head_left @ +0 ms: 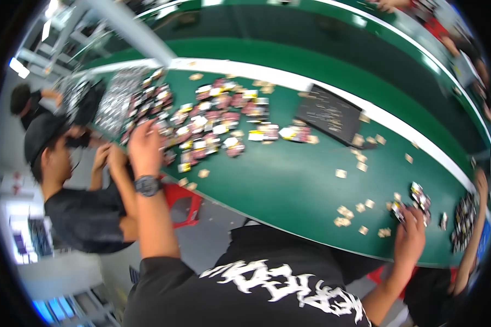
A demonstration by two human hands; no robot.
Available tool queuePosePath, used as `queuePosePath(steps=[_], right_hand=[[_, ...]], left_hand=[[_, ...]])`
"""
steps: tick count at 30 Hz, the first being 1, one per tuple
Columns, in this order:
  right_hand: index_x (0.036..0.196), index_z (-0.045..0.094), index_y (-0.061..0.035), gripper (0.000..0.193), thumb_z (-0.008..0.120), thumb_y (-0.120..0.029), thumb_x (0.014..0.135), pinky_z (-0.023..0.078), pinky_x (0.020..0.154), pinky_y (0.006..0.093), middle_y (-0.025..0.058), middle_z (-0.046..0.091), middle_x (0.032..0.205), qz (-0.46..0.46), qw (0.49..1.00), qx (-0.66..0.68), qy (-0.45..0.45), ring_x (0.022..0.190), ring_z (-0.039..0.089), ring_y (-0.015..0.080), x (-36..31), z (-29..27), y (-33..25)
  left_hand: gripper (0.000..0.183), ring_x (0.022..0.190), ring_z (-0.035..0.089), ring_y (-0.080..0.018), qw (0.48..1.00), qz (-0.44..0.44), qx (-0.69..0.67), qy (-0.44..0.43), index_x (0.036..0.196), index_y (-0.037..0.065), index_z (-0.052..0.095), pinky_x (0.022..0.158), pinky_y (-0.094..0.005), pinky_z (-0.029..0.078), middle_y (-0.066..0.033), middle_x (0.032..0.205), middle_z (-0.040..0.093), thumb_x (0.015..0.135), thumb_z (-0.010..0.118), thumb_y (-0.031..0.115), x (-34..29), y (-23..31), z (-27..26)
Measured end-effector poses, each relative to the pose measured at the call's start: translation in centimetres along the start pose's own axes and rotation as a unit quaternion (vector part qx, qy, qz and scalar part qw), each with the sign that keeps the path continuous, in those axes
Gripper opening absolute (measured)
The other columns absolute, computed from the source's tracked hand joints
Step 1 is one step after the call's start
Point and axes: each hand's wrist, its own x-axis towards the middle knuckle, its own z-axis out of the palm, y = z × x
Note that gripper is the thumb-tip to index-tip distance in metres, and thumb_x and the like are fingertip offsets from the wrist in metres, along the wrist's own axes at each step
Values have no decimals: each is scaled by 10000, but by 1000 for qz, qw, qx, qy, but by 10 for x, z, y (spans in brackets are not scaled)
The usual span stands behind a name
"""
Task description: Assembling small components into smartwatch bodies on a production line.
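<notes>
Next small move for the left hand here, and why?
Probably lower the left hand onto the pile of small packets: it hangs at the pile's near edge, grip blurred, while the right hand already rests on the small cluster.

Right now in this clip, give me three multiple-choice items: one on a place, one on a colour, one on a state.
1. Where does the left hand reach?
A. the heap of small packets
B. the dark tray
C. the floor

2. What colour is the table top?
A. grey
B. green
C. red

3. The right hand is:
A. raised in the air
B. down on a small cluster of packets
C. behind the person's back

A: it is stretched to the heap's edge.
B: the surface is green.
B: fingers lie on the packets.
</notes>
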Motion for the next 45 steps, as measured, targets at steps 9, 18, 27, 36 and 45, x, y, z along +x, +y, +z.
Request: queuePosePath(steps=[9,18,27,36,45], right_hand=[[1009,701,-80,308,712,19,718,583,742,375,78,723,1125,-52,985,-50,155,874,715,270,-2,16,8],[806,661,-26,206,744,105,671,473,518,311,139,749,995,-137,953,87,256,588,592,219,-16,7,-21],[913,679,-29,177,760,-18,756,448,497,248,99,716,1060,-310,917,197,154,593,538,137,-15,5,-99],[1151,560,9,148,572,-66,1024,515,604,238,125,711,975,243,654,697,-164,703,621,92,-43,1,-111],[1007,455,-44,125,579,-52,1011,474,470,217,150,707,847,265,604,718,-225,565,606,90,-25,5,-123]], left_hand=[[427,1043,644,-401,920,115,374,-1,1245,-20,654,914,-449,507,-252,1152,667,981,620,313,30,-1,-7],[240,788,622,-84,941,21,-141,-306,1188,32,679,677,-242,496,-61,1099,705,1008,618,179,-130,184,79],[388,818,635,-108,577,-185,-367,-706,1399,-7,529,681,-232,516,-52,1037,669,1030,581,100,-204,237,143],[327,961,687,-164,667,-128,-419,-603,1311,-29,543,822,-281,574,-116,1087,677,988,591,-31,-210,225,139],[266,974,695,-160,738,-39,-323,-591,1250,-43,577,846,-288,581,-143,1127,690,984,579,-50,-214,217,133]])
